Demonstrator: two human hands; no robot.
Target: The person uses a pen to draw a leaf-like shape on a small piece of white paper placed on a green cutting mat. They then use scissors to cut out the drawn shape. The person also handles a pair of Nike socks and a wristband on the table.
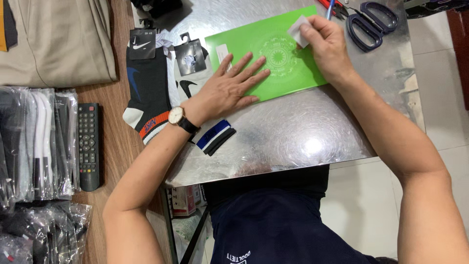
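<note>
The bright green rectangular paper sheet (273, 54) lies flat on the reflective metal counter (303, 132), its far edge near the counter's far rim. The left hand (229, 90) presses it down, grip spread flat. The right hand (327, 46) pinches a small white paper slip (298, 29) at the sheet's far right corner. Purple-handled scissors (371, 24) lie just beyond. Dark ankle socks (146, 83) overlap the counter's left edge. Bare counter extends toward the person.
</note>
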